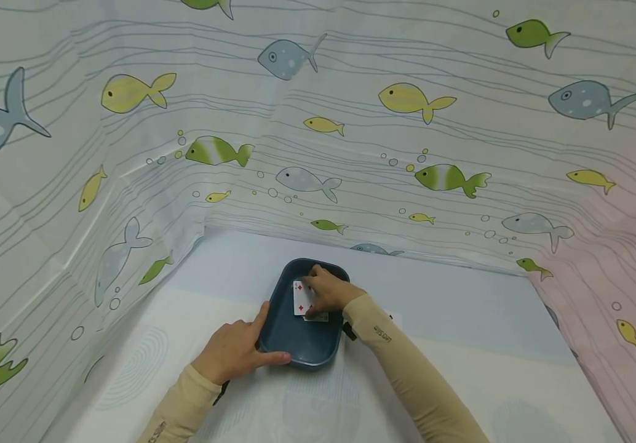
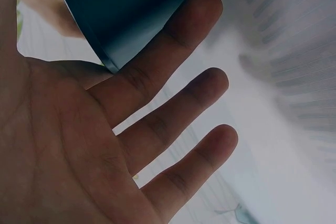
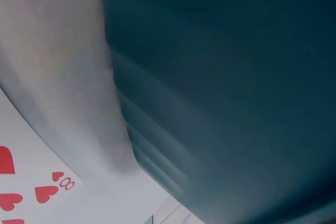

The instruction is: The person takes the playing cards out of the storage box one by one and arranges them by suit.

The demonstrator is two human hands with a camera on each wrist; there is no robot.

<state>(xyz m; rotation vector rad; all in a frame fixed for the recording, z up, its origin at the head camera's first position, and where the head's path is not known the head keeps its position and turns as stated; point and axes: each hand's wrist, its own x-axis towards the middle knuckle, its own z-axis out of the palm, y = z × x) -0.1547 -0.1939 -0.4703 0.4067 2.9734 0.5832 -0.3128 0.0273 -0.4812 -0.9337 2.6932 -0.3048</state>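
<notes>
Head: L hand (image 1: 236,349) splayed at tray (image 1: 306,339) edge, R hand (image 1: 331,291) pinching card (image 1: 299,299) (room nearside)

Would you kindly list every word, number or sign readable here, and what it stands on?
"8", with red hearts: playing card in the right wrist view.
"Slim": right sleeve; letters before it too small.
Left sleeve: lettering too small to read surely.
Red diamonds, no readable number: upper card in the tray.
Second card there: too small.
</notes>
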